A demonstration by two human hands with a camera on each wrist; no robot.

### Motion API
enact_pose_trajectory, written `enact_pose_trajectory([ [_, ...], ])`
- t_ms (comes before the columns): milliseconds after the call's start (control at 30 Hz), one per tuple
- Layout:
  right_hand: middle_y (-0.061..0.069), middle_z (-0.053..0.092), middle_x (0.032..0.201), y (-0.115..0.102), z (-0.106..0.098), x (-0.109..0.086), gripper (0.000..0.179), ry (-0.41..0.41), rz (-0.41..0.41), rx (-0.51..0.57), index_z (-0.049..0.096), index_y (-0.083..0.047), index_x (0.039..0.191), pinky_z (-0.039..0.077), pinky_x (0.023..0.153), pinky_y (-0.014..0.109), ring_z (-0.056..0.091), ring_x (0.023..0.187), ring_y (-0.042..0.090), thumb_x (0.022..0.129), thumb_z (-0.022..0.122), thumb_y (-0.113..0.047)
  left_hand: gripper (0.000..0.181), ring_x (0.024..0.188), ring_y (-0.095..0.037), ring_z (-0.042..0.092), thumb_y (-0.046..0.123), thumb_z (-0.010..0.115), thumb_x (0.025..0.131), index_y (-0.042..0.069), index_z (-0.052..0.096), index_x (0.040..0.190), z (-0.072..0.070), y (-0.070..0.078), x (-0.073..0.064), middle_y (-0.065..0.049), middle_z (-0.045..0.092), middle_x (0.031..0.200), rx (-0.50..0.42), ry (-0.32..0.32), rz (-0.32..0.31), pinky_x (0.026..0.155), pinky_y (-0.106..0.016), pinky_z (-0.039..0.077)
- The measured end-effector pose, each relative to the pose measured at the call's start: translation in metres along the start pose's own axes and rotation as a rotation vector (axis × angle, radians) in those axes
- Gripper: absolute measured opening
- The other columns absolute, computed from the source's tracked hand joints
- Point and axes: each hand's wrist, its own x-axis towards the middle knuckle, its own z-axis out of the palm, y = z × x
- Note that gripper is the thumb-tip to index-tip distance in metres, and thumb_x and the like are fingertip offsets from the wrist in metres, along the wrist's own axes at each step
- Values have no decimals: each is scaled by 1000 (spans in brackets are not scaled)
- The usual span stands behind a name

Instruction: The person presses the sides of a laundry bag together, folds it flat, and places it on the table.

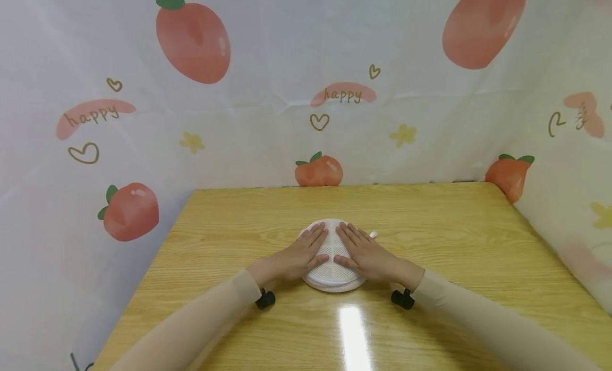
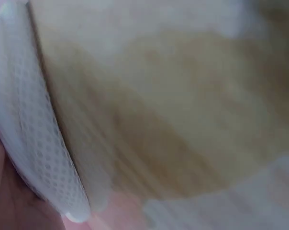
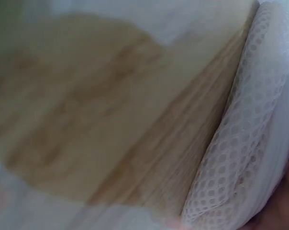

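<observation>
A: Where was the white mesh pouch?

B: On the wood-grain bench, at 12 o'clock from the person. It lay flat, its rim rounded.

A: And the left hand?

B: It rested on the pouch from about 9 to 11 o'clock, fingers straight.

A: So the right hand mirrored it?

B: Yes, from 1 to 3 o'clock, fingers straight too. The two hands were apart, thumbs pointing at each other across a strip of bare mesh, and neither was clamped on anything.

A: Anything sticking out?

B: A small white tab, near 2 o'clock.

A: What did the wrist views show?

B: Honeycomb mesh up close, at 9 o'clock in the left one and 3 in the right.
</observation>
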Motion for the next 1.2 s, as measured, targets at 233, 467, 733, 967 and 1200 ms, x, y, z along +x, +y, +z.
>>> enact_pose_trajectory([
  [233, 22, 2, 172, 5, 5, 5, 83, -60, 17, -84, 8, 3, 165, 11, 127, 57, 2, 159, 39, 111, 32, -56, 78, 160, -31, -9, 51, 25, 114, -2, 0, 165, 1, 3, -4, -19, -9, 173, 91, 13, -33, 129, -46, 3],
  [467, 21, 1, 172, 2, 3, 7, 82, -91, 26, -89, 8, 3, 165, 10, 127, 57, 1, 159, 39, 112, 34, -54, 77, 159, -31, -10, 51, 22, 114, -2, -1, 165, 2, 4, -4, -19, -10, 172, 127, 1, -45, 129, -45, 3],
  [733, 20, -3, 172, 8, 8, 10, 84, -129, 35, -96, 6, 2, 165, 9, 127, 58, -2, 159, 38, 111, 31, -57, 77, 159, -32, -9, 51, 23, 114, -2, 1, 165, 4, 5, -2, -20, -10, 172, 160, -9, -44, 129, -47, 5],
  [967, 20, -5, 172, 8, 7, 12, 85, -178, 52, -108, 4, 1, 165, 7, 127, 57, -3, 159, 38, 111, 31, -58, 77, 160, -31, -8, 52, 22, 113, -1, 1, 165, 0, 9, -2, -19, -9, 172, 193, -46, -67, 129, -45, 5],
  [1200, 22, -4, 172, 7, 9, 10, 85, -192, 61, -141, 5, 3, 165, 9, 127, 58, -3, 158, 40, 111, 31, -57, 76, 160, -34, -4, 49, 25, 114, -4, 5, 165, 1, 13, -1, -23, -5, 172, 236, -38, -45, 128, -46, 8],
])
